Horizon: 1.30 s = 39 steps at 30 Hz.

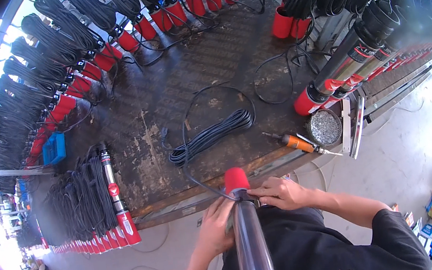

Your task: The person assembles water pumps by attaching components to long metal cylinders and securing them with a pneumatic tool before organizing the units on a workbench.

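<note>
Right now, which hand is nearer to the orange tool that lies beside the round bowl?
Right. The right hand is on the person's side of the orange tool, slightly left of it; the left hand is farther left, across the metal cylinder.

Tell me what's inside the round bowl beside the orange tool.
The round bowl holds many small silvery pieces, too tiny to identify; anything beneath them is covered.

Bright light blows out the left edge of your view; table [139, 104] dim, faint shadows across it. Highlights streak your metal tube [251, 241]. Hazy smudge, upper right. Fisheye bends edges; corners black.
</note>
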Motion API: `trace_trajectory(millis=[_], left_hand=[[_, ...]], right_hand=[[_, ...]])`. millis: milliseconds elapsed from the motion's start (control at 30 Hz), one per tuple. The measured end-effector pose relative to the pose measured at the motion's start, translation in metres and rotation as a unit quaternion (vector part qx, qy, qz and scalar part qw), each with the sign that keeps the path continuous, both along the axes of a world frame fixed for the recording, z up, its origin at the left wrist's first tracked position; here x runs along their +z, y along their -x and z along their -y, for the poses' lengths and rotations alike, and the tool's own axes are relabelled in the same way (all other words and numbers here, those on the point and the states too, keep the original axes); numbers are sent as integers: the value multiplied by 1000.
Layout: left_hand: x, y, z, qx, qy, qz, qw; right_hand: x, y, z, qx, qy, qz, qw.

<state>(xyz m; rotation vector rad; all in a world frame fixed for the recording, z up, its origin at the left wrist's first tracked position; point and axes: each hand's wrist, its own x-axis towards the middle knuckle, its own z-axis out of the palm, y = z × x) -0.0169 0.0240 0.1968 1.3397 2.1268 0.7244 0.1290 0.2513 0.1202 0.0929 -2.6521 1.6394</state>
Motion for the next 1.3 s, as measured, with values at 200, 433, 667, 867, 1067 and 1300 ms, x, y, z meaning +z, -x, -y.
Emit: trace_trajectory(millis=[200,433,667,867,1067,1300], left_hand=[[-55,-16,7,33,-117,-103,987],[-62,-23,27,91,-122,-39,988],[-115,-53,44,119,-129,45,983],[-132,-40,30,261,-189,37,946],[-58,-15,40,311,-42,207,926],[-120,100,-19,380,-159,131,902]], right_hand=[[20,4,2,42,-134,-30,990],[16,58,-6,303,-383,-19,872],[40,137,-4,436,-325,-260,798],[-40,108,-9,406,-149,-165,887],[-1,99,67,117,211,47,969],[-65,190,53,-58,292,36,954]])
